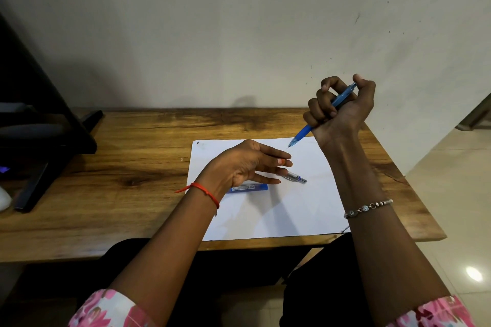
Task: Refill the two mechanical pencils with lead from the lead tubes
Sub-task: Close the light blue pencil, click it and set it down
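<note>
- I see the right hand (pixel 342 106) raised at the right of centre in the frame, above the far right corner of the worktop (pixel 132 167), its grip clamped in a fist around the blue mechanical pencil (pixel 318 119).
- That pencil runs on a slant, its cap end up by the thumb at the upper right and its thin metal tip pointing down-left, in the air above the far edge of the white paper sheet (pixel 279 215).
- My left hand (pixel 239 164) hovers low over the middle of the sheet, fingers apart and loosely stretched toward the right; I see nothing held in it, and a spot of orange shows at one fingertip.
- A second mechanical pencil (pixel 296 177), silver with a dark blue band, lies on the paper just beside the left fingertips; only its right end shows, so I cannot tell whether a finger touches it.
- A blue lead tube (pixel 249 188) lies flat on the sheet, partly under the left hand, just left of and below the silver pencil.
- I can make out only this one tube.
- A red thread band (pixel 206 191) circles the left wrist, a beaded silver bracelet (pixel 368 207) the right forearm.
- A black stand (pixel 53 125) fills the left of the frame, on the worktop.
</note>
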`<action>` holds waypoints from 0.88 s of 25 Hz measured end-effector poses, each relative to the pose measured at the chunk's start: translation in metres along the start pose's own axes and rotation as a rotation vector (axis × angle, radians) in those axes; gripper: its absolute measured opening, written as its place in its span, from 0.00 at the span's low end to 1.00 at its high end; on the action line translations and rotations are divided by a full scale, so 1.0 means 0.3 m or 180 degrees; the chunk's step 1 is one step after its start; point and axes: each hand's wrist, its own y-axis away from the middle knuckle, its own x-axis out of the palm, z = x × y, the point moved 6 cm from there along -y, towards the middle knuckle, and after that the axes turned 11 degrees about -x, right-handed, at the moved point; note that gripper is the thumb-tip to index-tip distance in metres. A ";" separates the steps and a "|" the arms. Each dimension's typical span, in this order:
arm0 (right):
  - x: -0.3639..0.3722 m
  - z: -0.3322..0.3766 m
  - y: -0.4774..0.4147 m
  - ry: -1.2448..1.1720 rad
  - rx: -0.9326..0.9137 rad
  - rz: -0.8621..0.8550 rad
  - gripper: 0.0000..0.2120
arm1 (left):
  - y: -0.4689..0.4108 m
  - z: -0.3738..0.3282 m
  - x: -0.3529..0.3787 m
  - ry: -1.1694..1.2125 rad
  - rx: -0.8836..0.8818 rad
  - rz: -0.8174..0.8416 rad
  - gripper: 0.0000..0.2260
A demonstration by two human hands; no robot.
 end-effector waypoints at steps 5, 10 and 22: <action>-0.012 -0.006 -0.001 -0.0035 -0.0008 -0.0082 0.24 | 0.002 -0.003 -0.001 0.0082 0.0017 -0.0010 0.06; -0.019 -0.011 -0.002 -0.0071 -0.0006 -0.0101 0.25 | 0.001 -0.005 -0.003 0.0152 0.0029 -0.0004 0.06; -0.026 -0.014 -0.007 -0.0131 -0.0011 -0.0130 0.25 | 0.002 -0.009 -0.008 0.0185 0.0049 0.0005 0.07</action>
